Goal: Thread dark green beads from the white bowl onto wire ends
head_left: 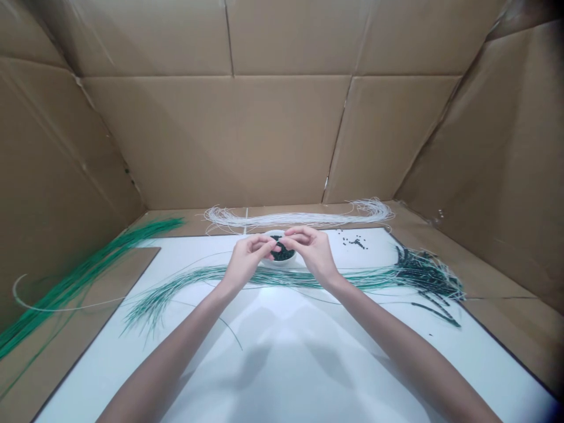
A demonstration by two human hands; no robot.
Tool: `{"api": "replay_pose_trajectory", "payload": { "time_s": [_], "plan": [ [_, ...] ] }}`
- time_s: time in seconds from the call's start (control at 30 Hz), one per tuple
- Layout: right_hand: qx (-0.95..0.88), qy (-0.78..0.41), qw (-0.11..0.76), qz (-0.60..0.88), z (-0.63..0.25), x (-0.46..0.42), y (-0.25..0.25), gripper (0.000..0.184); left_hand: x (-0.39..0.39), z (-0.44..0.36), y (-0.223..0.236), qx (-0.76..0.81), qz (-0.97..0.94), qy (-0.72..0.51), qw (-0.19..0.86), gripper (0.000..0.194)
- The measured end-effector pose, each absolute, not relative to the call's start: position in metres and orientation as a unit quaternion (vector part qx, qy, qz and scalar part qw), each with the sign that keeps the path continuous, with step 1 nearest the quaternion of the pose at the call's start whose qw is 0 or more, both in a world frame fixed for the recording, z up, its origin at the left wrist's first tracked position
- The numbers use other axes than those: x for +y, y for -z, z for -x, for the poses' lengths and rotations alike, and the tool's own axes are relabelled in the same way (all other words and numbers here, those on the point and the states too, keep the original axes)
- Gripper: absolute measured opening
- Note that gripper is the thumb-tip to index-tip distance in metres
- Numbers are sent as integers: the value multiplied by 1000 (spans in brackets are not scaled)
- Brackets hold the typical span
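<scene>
Two bare hands meet over a small white bowl of dark bead-like pieces, which lies directly beneath the fingertips, midway between the hands, so neither is clearly nearer. The left hand comes in from the left side and the right hand from the right, their tips almost touching. In each grip, thumb and fingers are drawn nearly together; whether anything is pinched there is too small to tell. On the bowl's near side, a bundle of thin green strands runs lengthwise from left to right across the white table, passing beneath the wrists.
</scene>
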State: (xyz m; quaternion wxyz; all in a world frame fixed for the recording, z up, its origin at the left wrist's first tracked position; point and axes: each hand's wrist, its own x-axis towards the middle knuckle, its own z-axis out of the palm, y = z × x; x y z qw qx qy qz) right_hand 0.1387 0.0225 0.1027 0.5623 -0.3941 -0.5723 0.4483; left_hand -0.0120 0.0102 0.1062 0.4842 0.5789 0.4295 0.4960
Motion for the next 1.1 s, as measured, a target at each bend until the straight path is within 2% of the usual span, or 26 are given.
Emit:
{"api": "replay_pose_trajectory", "payload": {
  "time_s": [0.23,0.4,0.5,0.6,0.7,0.87,1.0,1.1],
  "plan": [
    [-570,-457,566,382,-142,25,-99,27,11,10,-104,449,-583,-492,466,24],
    [-625,-425,511,411,-148,49,-96,20,18,17,-97,482,-595,-496,409,24],
    [-738,-367,339,454,-144,79,-86,14,28,24,-87,501,-588,-494,398,26],
    [-861,-248,157,416,-131,103,-71,24,40,30,-70,524,-566,-488,408,26],
    [-896,-144,88,410,-120,114,-61,20,48,33,-54,542,-543,-487,418,25],
    [-889,-107,102,433,-124,105,-56,10,51,30,-34,531,-527,-526,405,22],
    [-892,-92,182,404,-135,92,-52,14,45,20,-23,518,-520,-562,381,20],
    [-876,-130,247,394,-141,85,-46,18,37,14,-17,523,-530,-580,331,18]
  ]
}}
